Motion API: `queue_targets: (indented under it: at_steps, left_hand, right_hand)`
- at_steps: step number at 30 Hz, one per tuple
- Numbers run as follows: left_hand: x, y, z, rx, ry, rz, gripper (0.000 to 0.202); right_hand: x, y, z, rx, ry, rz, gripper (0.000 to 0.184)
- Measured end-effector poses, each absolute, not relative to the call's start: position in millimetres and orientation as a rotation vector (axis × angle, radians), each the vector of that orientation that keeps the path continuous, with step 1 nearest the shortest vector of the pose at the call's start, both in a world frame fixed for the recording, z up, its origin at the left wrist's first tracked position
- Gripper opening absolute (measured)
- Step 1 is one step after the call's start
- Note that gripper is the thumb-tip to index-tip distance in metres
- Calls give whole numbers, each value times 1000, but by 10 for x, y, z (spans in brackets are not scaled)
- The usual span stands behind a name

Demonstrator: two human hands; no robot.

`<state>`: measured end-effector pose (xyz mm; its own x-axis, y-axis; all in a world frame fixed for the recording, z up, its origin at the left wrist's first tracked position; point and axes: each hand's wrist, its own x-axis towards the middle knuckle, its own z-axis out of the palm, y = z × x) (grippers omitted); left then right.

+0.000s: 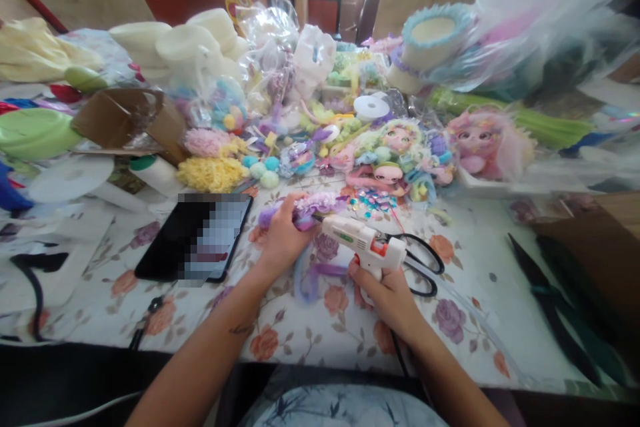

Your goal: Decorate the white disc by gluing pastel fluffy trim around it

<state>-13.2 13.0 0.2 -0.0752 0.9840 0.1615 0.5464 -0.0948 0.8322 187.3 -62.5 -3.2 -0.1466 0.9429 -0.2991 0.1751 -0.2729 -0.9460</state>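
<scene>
My left hand [286, 230] is closed on a purple frilly fabric piece [320, 203], held just above the flowered tablecloth. In my right hand [387, 287] is a white glue gun [355, 237], its fingers wrapped round the handle and its nozzle pointing left at the purple piece. Whether the nozzle touches it, I cannot tell. Black-handled scissors [433, 250] lie behind the glue gun, partly covered by it. A pale purple ribbon [306, 283] hangs or lies below my left hand. Shiny sequins [375, 201] are spread just beyond the purple piece.
A tablet [167, 240] lies left of my hands. Doll heads [475, 140], yellow yarn [215, 173], pompoms [270, 178] and a white spool [371, 107] crowd the back. A cardboard box [130, 120] stands at left. Large dark shears [545, 300] lie at right.
</scene>
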Motion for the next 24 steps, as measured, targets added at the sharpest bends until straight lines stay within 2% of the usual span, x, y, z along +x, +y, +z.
queue_targets:
  at_steps: [13,24]
  left_hand:
    - [-171,139,-78,1618,1656,1092,61]
    - [-147,131,-48,1645,1614,1111,56]
  right_hand:
    - [1885,-637,-14,-1531,-1268,1403,33]
    - [1851,-638,6,-1492,-1282,1431,34]
